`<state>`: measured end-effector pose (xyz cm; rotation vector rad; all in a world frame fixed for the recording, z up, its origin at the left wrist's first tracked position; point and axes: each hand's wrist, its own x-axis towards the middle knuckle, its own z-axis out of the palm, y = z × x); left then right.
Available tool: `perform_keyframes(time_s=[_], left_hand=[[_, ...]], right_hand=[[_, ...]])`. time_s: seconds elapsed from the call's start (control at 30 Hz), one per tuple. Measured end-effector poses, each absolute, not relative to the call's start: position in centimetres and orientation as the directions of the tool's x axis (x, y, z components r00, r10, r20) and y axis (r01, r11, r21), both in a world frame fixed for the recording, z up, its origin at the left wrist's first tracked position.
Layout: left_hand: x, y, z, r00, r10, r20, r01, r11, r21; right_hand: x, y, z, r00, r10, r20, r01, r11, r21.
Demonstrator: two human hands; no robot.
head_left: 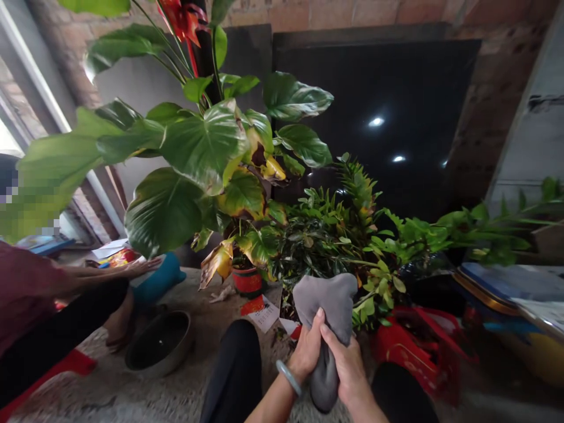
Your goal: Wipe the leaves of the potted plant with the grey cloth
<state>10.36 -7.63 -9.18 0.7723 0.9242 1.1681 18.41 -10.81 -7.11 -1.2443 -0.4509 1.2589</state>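
Grey fabric piece [326,296]: held upright in both hands, between dark-trousered knees [240,364]; flares wide at the top, narrows to a rounded lower end.
Left hand [306,349]: pinches the fabric from its left side, thumb on the front; wears a pale bangle [289,377] at the wrist.
Right hand [353,370]: pinches from the right, thumb beside the other; fingers mostly hidden.
Red pot [247,283]: stands beyond, under broad green leaves [205,138].
Grey basin [171,362]: sits on the floor [112,392], to the left.
Co-worker [30,288]: sits far left, hand touching a teal piece [159,279].
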Motion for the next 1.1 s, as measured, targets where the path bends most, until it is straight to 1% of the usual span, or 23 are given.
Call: perform_keyframes(time_s=[0.07, 0.13, 0.23, 0.3, 0.33, 0.4, 0.43, 0.47, 0.5, 0.53, 0.6, 0.63, 0.67, 0.7, 0.77, 0.8, 0.87, 0.93, 0.97, 1.0, 1.03, 1.07, 1.1], left_hand=[[10.6, -7.6, -9.3, 0.093, 0.978, -0.185, -0.369, 0.207, 0.906], [10.8, -7.3, -9.5, 0.073, 0.980, -0.186, -0.372, 0.200, 0.906], [10.3, -6.3, -9.7, 0.132, 0.974, -0.184, -0.398, 0.222, 0.890], [9.0, -5.2, -9.7, 0.160, 0.974, -0.159, -0.384, 0.209, 0.899], [8.1, -4.5, -9.7, 0.128, 0.981, -0.148, -0.367, 0.186, 0.911], [6.1, -3.0, -9.8, -0.032, 0.990, -0.135, -0.330, 0.117, 0.937], [5.1, -2.2, -10.0, -0.124, 0.984, -0.132, -0.317, 0.086, 0.944], [4.2, -1.5, -10.3, -0.206, 0.970, -0.127, -0.311, 0.058, 0.949], [3.5, -0.9, -10.6, -0.263, 0.957, -0.121, -0.313, 0.034, 0.949], [2.9, -0.4, -11.0, -0.291, 0.950, -0.115, -0.323, 0.016, 0.946], [2.3, 0.4, -11.9, -0.290, 0.950, -0.115, -0.353, 0.006, 0.936], [2.1, 0.7, -12.3, -0.273, 0.954, -0.122, -0.368, 0.013, 0.930], [2.1, 1.0, -12.7, -0.251, 0.960, -0.127, -0.377, 0.024, 0.926], [2.1, 1.3, -13.0, -0.229, 0.965, -0.128, -0.380, 0.033, 0.924], [2.3, 1.8, -13.3, -0.200, 0.972, -0.127, -0.381, 0.042, 0.924], [2.3, 2.0, -13.3, -0.185, 0.974, -0.129, -0.390, 0.047, 0.920], [2.5, 2.4, -13.2, -0.146, 0.980, -0.136, -0.437, 0.059, 0.898], [2.7, 2.4, -13.1, -0.094, 0.985, -0.147, -0.496, 0.082, 0.864], [2.8, 2.4, -13.0, -0.073, 0.986, -0.152, -0.521, 0.092, 0.849], [2.9, 2.3, -13.0, -0.061, 0.986, -0.157, -0.541, 0.100, 0.835], [3.0, 2.1, -13.1, -0.064, 0.984, -0.165, -0.558, 0.102, 0.824], [3.1, 2.0, -13.2, -0.079, 0.981, -0.178, -0.572, 0.102, 0.814], [3.2, 2.0, -13.3, -0.109, 0.975, -0.196, -0.582, 0.098, 0.807]], right_hand=[[18.4, -10.7, -7.3, 0.365, 0.863, -0.349, -0.419, -0.183, -0.889], [18.6, -10.3, -7.2, 0.401, 0.864, -0.305, -0.356, -0.160, -0.921], [19.6, -8.7, -5.7, 0.469, 0.854, -0.224, -0.258, -0.110, -0.960], [20.7, -6.8, -3.5, 0.532, 0.834, -0.145, -0.236, -0.018, -0.972], [21.3, -5.7, -2.1, 0.566, 0.819, -0.095, -0.239, 0.053, -0.970], [22.1, -3.3, 0.6, 0.620, 0.784, -0.009, -0.277, 0.208, -0.938], [22.2, -2.3, 1.6, 0.631, 0.776, 0.008, -0.312, 0.263, -0.913], [22.1, -1.5, 2.1, 0.630, 0.776, -0.005, -0.353, 0.282, -0.892], [21.9, -1.1, 2.0, 0.618, 0.785, -0.048, -0.399, 0.260, -0.879], [21.4, -1.1, 1.3, 0.589, 0.799, -0.122, -0.445, 0.195, -0.874], [20.4, -2.4, -1.6, 0.490, 0.812, -0.318, -0.517, -0.023, -0.856], [20.0, -3.7, -3.5, 0.413, 0.814, -0.407, -0.537, -0.143, -0.831], [19.6, -5.2, -5.3, 0.344, 0.819, -0.458, -0.537, -0.228, -0.812], [19.5, -6.7, -6.7, 0.290, 0.829, -0.477, -0.533, -0.274, -0.800], [19.7, -9.1, -7.7, 0.226, 0.852, -0.472, -0.505, -0.312, -0.805], [20.0, -9.7, -7.1, 0.241, 0.859, -0.451, -0.491, -0.293, -0.821], [20.8, -9.3, -4.0, 0.352, 0.860, -0.370, -0.467, -0.181, -0.866], [21.1, -7.1, 0.2, 0.518, 0.829, -0.213, -0.441, 0.045, -0.897], [21.1, -5.7, 2.0, 0.568, 0.815, -0.114, -0.421, 0.169, -0.891], [20.8, -4.4, 3.4, 0.607, 0.793, -0.047, -0.414, 0.265, -0.871], [20.3, -3.2, 4.0, 0.616, 0.788, -0.020, -0.419, 0.306, -0.855], [19.7, -2.3, 3.9, 0.608, 0.793, -0.036, -0.440, 0.299, -0.847], [19.0, -1.9, 3.0, 0.583, 0.807, -0.095, -0.473, 0.241, -0.848]])
